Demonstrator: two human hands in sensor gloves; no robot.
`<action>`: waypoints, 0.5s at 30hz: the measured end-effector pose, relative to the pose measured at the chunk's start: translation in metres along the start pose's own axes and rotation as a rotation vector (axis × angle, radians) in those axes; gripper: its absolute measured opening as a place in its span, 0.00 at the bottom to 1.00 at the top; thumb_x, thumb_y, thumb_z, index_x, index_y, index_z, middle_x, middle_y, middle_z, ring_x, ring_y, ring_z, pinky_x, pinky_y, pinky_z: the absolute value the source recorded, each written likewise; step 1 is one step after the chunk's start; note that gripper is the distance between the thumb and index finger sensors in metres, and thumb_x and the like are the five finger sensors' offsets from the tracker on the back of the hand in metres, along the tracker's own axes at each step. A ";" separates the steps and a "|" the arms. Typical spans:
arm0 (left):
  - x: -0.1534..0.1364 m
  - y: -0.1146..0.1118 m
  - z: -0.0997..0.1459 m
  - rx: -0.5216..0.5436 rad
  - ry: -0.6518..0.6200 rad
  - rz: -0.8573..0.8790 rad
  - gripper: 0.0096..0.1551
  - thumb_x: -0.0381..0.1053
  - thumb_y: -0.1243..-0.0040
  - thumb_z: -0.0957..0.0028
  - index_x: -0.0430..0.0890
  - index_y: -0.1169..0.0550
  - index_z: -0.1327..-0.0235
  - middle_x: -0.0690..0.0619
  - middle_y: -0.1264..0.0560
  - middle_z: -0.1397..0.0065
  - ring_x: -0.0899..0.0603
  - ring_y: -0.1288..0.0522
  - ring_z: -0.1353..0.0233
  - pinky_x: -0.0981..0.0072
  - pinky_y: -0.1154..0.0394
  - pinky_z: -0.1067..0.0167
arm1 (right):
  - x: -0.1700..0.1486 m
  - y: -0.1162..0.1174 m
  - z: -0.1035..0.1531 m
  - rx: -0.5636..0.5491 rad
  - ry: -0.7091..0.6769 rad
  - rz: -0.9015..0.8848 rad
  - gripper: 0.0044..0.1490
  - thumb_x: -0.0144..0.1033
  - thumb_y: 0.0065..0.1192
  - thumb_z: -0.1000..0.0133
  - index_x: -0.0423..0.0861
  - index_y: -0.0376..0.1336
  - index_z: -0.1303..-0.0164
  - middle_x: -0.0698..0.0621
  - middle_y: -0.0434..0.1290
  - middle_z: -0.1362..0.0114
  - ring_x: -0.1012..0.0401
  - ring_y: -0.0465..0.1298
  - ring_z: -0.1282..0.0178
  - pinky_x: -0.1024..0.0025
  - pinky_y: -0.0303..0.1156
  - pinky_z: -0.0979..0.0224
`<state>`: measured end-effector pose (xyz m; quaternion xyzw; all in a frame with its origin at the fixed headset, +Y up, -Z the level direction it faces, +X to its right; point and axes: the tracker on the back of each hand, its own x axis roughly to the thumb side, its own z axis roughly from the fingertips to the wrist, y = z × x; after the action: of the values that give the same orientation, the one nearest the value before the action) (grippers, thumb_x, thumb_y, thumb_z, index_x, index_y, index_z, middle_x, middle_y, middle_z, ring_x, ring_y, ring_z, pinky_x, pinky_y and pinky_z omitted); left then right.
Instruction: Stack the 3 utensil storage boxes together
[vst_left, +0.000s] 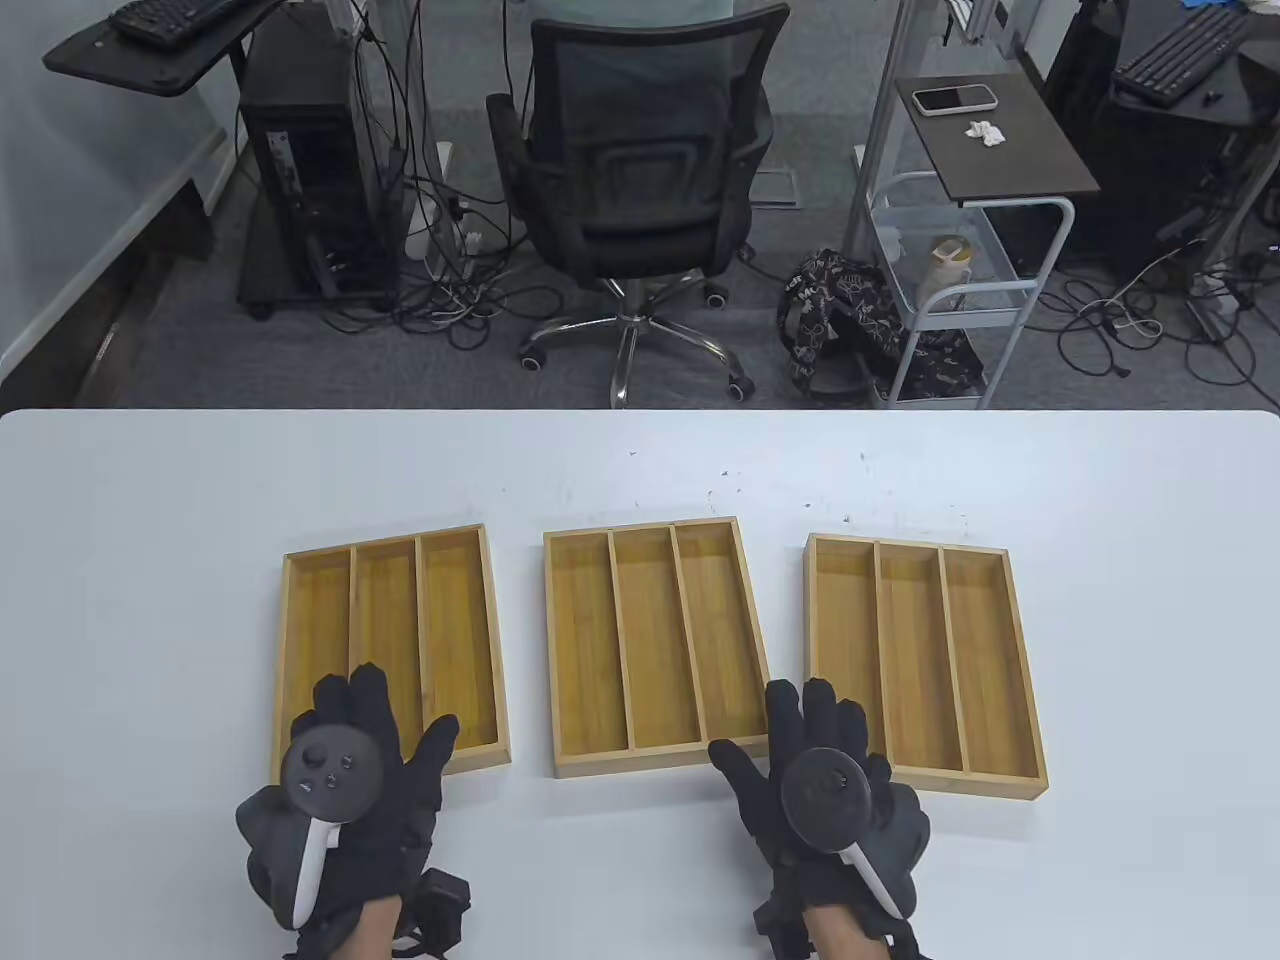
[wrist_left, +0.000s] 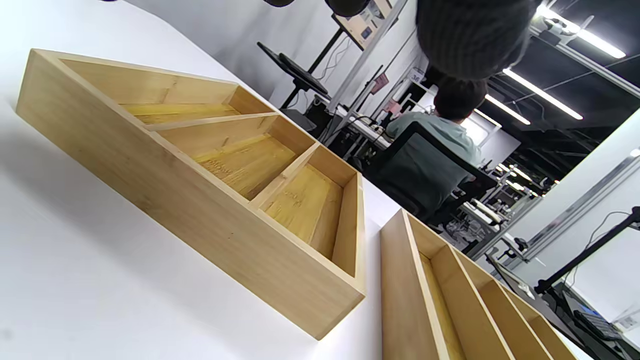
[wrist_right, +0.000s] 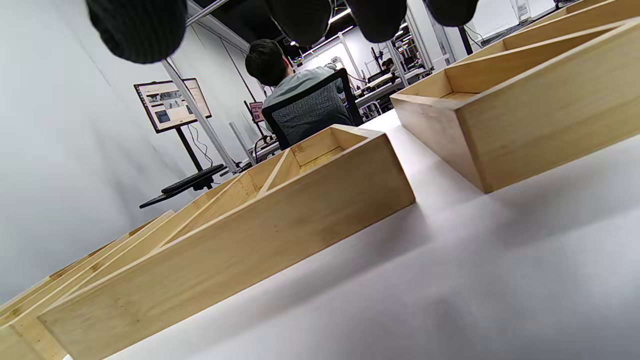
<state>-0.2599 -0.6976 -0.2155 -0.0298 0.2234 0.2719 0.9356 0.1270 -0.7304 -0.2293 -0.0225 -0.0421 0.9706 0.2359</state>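
Three bamboo boxes are laid in a row on a white table (vst_left: 640, 880), each split into three long compartments. Left box (vst_left: 392, 650), middle box (vst_left: 654, 645) and right box (vst_left: 922, 662) are set apart from each other, none stacked.

Left hand (vst_left: 345, 790) is seen over the near edge of the left box, fingers spread; contact with the box cannot be told. Right hand (vst_left: 825, 790) is held between the middle and right boxes at their near ends, fingers spread, nothing gripped.

Small dark specks are seen on the table's far part. Beyond the far edge: a black office chair (vst_left: 630, 190), a PC tower (vst_left: 320, 200), a white wire cart (vst_left: 960, 280), a patterned bag (vst_left: 850, 320), floor cables. A seated person (wrist_right: 295, 80) is caught in the right wrist view.
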 end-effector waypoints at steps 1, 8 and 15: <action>-0.002 0.000 -0.003 -0.001 0.010 0.000 0.53 0.77 0.49 0.47 0.64 0.55 0.13 0.54 0.59 0.07 0.36 0.56 0.08 0.26 0.49 0.21 | 0.000 0.000 0.000 0.002 0.002 0.003 0.52 0.68 0.52 0.41 0.45 0.50 0.14 0.29 0.50 0.10 0.28 0.51 0.18 0.15 0.51 0.31; -0.026 -0.003 -0.025 0.021 0.142 -0.017 0.56 0.79 0.50 0.48 0.63 0.58 0.14 0.55 0.62 0.07 0.37 0.59 0.08 0.27 0.50 0.20 | 0.001 0.001 0.000 0.003 0.002 0.006 0.52 0.68 0.52 0.41 0.45 0.50 0.14 0.29 0.50 0.10 0.28 0.51 0.18 0.15 0.51 0.31; -0.066 -0.003 -0.056 0.072 0.326 0.016 0.57 0.78 0.50 0.48 0.58 0.59 0.14 0.53 0.59 0.07 0.38 0.52 0.08 0.31 0.45 0.20 | 0.000 0.001 -0.001 0.007 0.016 -0.005 0.52 0.68 0.52 0.41 0.45 0.51 0.15 0.29 0.51 0.11 0.28 0.52 0.18 0.16 0.51 0.31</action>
<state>-0.3305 -0.7427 -0.2374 -0.0383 0.3821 0.2627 0.8852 0.1271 -0.7312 -0.2307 -0.0292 -0.0370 0.9699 0.2388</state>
